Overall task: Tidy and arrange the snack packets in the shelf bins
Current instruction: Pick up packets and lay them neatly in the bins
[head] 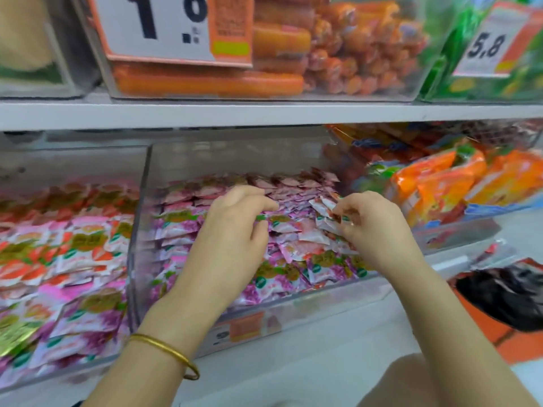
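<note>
Over the clear plastic bin [140,227], two hands digging
left hand [235,230] pinches one pink foil packet [276,221]; right hand [371,227] grips several white-red packets [323,207].

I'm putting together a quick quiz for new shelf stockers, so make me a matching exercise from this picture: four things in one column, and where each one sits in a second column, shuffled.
Things
1. gold bangle
2. orange sausage sticks
3. price card reading 5.8
4. small pink packets

Places
A. inside the lower middle bin
B. on the left wrist
C. inside the upper middle bin
D. in front of the green packets, upper right

Pairs: 1-B, 2-C, 3-D, 4-A
</note>
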`<state>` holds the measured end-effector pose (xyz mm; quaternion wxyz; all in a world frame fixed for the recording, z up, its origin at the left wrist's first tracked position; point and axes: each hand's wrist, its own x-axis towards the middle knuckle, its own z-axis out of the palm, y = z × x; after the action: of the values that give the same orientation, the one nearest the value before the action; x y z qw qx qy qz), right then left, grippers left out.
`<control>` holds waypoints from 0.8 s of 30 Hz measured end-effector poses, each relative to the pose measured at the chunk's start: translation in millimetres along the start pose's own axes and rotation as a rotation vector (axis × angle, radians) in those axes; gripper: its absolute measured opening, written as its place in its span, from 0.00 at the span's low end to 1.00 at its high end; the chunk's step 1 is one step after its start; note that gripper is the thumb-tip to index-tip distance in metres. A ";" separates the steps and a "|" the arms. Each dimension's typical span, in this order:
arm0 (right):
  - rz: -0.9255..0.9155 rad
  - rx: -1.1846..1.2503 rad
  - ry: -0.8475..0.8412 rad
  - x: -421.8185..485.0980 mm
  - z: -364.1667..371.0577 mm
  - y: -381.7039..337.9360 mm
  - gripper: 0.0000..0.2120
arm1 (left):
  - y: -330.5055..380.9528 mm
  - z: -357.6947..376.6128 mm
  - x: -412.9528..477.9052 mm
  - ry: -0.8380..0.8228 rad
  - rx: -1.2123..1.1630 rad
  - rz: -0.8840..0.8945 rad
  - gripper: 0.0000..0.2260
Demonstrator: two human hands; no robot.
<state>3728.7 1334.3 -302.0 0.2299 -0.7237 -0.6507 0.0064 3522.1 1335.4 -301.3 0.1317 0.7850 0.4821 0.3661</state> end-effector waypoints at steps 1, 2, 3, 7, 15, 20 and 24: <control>-0.006 -0.016 -0.012 1.7 -1.3 1.2 0.13 | 2.0 2.8 1.3 -0.003 -0.006 0.001 0.13; -0.014 -0.023 -0.038 3.7 -1.4 1.7 0.15 | 4.0 5.2 2.6 -0.007 -0.016 -0.005 0.13; -0.023 -0.024 -0.074 5.9 -0.7 1.5 0.18 | 5.4 7.4 3.8 -0.013 -0.029 -0.016 0.13; -0.106 -0.057 -0.108 16.9 3.8 -5.1 0.29 | 8.6 15.8 8.9 -0.032 -0.068 -0.034 0.13; -0.013 0.079 0.008 23.0 9.5 5.2 0.32 | 9.4 20.6 11.0 -0.029 -0.082 -0.026 0.14; 0.066 -0.030 -0.223 21.2 15.6 8.5 0.44 | 11.4 21.5 11.8 -0.037 -0.087 -0.032 0.13; 0.071 -0.028 -0.216 23.5 10.8 11.2 0.34 | 13.2 24.0 11.3 -0.059 -0.090 -0.025 0.13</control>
<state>3739.5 1359.5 -308.6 0.1480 -0.7445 -0.6457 0.0833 3550.7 1341.9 -305.7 0.1854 0.7827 0.4709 0.3624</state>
